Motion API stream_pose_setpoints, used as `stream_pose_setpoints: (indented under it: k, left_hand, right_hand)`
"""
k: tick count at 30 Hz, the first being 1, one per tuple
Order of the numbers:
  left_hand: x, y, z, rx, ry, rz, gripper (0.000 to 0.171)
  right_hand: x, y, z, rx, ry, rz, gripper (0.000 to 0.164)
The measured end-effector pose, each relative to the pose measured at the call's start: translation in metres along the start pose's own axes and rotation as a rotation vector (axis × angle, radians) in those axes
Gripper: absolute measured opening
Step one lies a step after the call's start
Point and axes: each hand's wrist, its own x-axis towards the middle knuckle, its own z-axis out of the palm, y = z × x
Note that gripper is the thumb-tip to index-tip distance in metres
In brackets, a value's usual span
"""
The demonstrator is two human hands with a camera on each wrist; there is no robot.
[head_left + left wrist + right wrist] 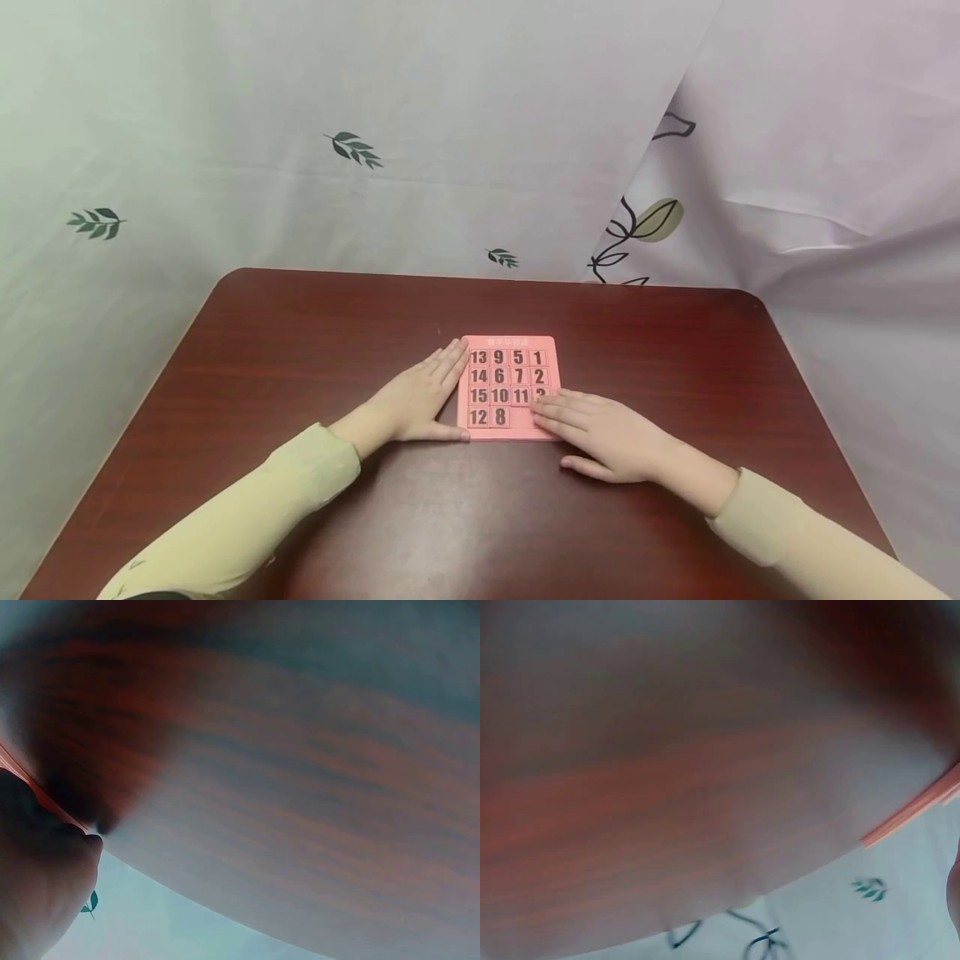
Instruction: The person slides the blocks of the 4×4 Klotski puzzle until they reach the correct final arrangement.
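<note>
A pink sliding number puzzle point(522, 433) lies flat on the table in the head view, its printed numerals upright. Along its left edge my left hand point(420, 398) rests with straight fingers, thumb at the near left corner. From the right, my right hand point(611, 433) reaches over the puzzle's near right part, and its extended fingertips touch the tiles around the partly covered 3. A bare space shows right of the 8 tile point(500, 417); the corner cell beyond is hidden under the fingers. Both wrist views catch only the puzzle's edge point(907, 817).
The dark red wooden table point(337, 317) has a rounded far edge. Behind it hangs a pale curtain point(450, 125) with leaf prints, reaching down both sides.
</note>
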Motion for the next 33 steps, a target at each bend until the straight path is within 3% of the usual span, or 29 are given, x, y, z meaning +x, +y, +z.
stream_pose_setpoints:
  k: [6, 17, 27, 33]
  left_hand:
    - [-0.001, 0.001, -0.002, 0.002, 0.001, -0.006, 0.126]
    - [0.0, 0.001, 0.0, -0.01, 0.002, -0.01, 0.126]
    - [0.0, 0.001, 0.001, -0.014, -0.003, -0.015, 0.127]
    - [-0.001, 0.002, -0.001, -0.008, -0.011, -0.017, 0.128]
  right_hand:
    - [-0.018, 0.004, 0.002, -0.018, 0.036, -0.009, 0.064]
    - [0.006, -0.005, 0.004, -0.043, -0.059, 0.007, 0.067]
    - [-0.005, 0.011, 0.001, -0.008, -0.042, 0.099, 0.069]
    - [-0.01, 0.009, 0.002, 0.005, -0.048, 0.081, 0.067]
